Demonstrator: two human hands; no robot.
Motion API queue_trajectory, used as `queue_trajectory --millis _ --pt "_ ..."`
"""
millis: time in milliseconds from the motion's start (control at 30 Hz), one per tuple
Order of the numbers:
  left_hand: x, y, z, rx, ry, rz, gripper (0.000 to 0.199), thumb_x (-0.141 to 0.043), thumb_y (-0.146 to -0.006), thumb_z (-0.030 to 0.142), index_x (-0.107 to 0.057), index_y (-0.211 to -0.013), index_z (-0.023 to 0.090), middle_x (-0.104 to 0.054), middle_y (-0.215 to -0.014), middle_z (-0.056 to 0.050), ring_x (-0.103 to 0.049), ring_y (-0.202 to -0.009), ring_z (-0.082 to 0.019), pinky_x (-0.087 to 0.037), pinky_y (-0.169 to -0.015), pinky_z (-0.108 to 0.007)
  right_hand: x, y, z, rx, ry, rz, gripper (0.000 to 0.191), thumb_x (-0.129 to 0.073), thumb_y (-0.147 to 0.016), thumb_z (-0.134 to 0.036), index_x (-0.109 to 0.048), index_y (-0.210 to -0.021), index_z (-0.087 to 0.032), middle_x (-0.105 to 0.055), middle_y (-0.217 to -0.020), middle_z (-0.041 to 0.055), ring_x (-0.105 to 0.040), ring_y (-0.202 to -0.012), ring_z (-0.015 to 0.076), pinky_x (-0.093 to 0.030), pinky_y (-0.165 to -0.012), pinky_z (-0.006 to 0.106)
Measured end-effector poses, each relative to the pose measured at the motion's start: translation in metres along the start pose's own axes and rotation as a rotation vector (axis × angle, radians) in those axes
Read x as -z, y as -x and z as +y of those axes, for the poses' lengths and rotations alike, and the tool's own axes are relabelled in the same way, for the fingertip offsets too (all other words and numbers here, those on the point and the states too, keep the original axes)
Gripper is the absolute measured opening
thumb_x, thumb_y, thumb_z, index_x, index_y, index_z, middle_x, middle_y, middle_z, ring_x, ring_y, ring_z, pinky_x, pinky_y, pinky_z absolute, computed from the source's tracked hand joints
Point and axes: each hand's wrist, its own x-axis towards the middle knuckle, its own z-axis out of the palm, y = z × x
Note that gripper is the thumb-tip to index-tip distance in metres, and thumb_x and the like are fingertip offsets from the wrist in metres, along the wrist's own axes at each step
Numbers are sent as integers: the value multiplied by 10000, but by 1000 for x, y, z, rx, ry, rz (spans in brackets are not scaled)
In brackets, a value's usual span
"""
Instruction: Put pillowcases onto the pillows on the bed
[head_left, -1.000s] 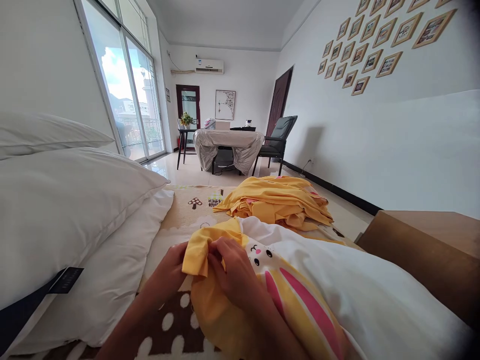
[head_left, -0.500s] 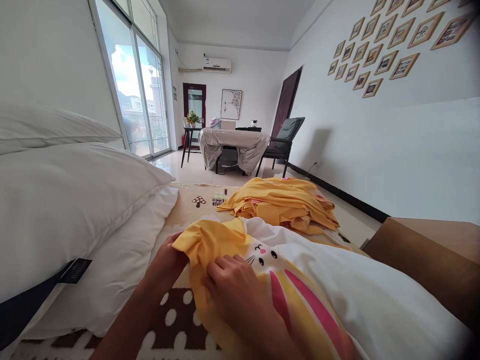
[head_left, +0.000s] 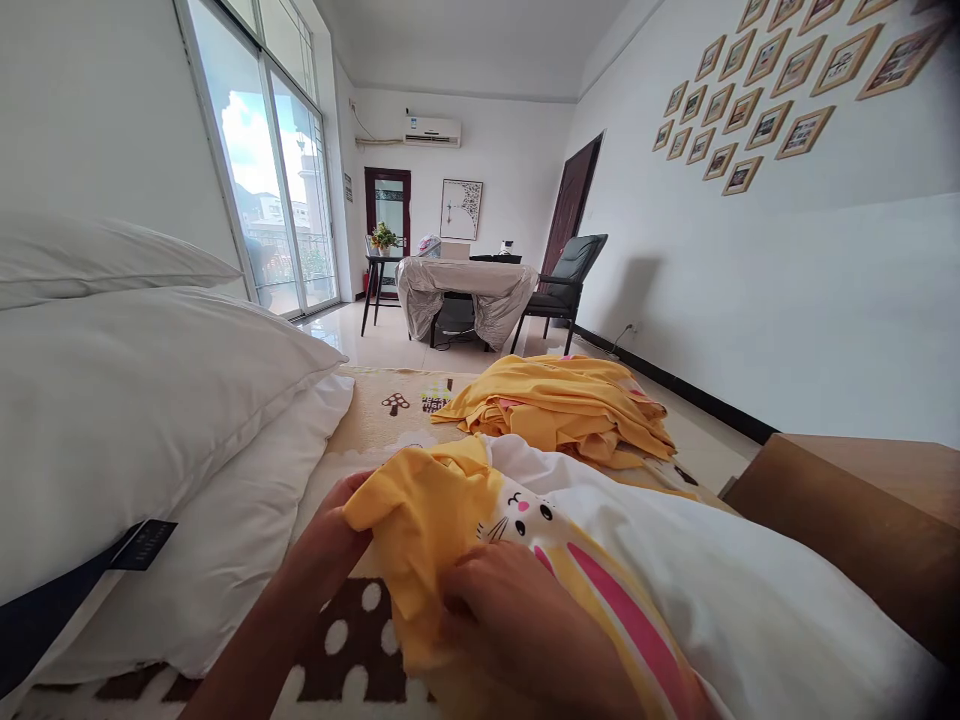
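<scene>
Lower and further right than half a second ago, the right hand (head_left: 517,610) presses curled fingers against the yellow border of a plump rabbit-print pillow (head_left: 637,545); whether they pinch the cloth is hidden. The left hand (head_left: 337,525) stays put, gripping the border's yellow corner. The pillow lies directly before the person, on a brown-and-cream patterned blanket (head_left: 356,640). White pillows (head_left: 157,390) are stacked at left; a crumpled yellow cloth pile (head_left: 559,395) sits just beyond.
</scene>
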Motion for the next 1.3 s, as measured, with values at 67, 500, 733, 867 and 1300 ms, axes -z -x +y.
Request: queue_trajectory --millis 67,500,733,867,1300 --pt "3 7 1 -29 -96 15 178 -761 -511 193 -646 -630 129 -580 -608 14 -499 -598 -108 -432 -534 -196 7 2 1 -30 -163 150 217 -600 -833 -255 -585 -631 -179 -643 -668 2 -514 -595 113 -268 -560 256" --pt "-12 13 2 -15 -207 -376 333 -762 -598 176 -731 -927 141 -675 -765 -29 -589 -708 -172 -461 -599 -202 -3 -22 -8 -52 -759 411 129 -483 -877 -200 -595 -820 -173 -648 -797 6 -565 -716 117 -399 -647 218" --pt "-11 10 -2 -50 -160 -320 354 -752 -594 162 -727 -947 154 -688 -811 -43 -605 -757 -206 -487 -640 -234 -7 -30 -2 -51 -802 447 157 -471 -886 -247 -503 -752 -173 -563 -729 -8 -470 -651 103 -349 -568 212" --pt "-11 9 -4 -120 -141 -202 313 -752 -585 170 -727 -897 169 -681 -781 -37 -588 -731 -193 -483 -628 -232 -7 -28 2 0 -738 408 137 -466 -881 -212 -483 -749 -178 -540 -702 -19 -442 -618 97 -332 -557 210" --pt "-5 9 11 -166 -377 -269 202 -637 -669 191 -734 -840 141 -668 -753 -46 -545 -721 -188 -454 -609 -224 -9 -29 1 -11 -689 489 129 -460 -878 -219 -501 -763 -177 -542 -694 -12 -443 -602 98 -335 -546 211"
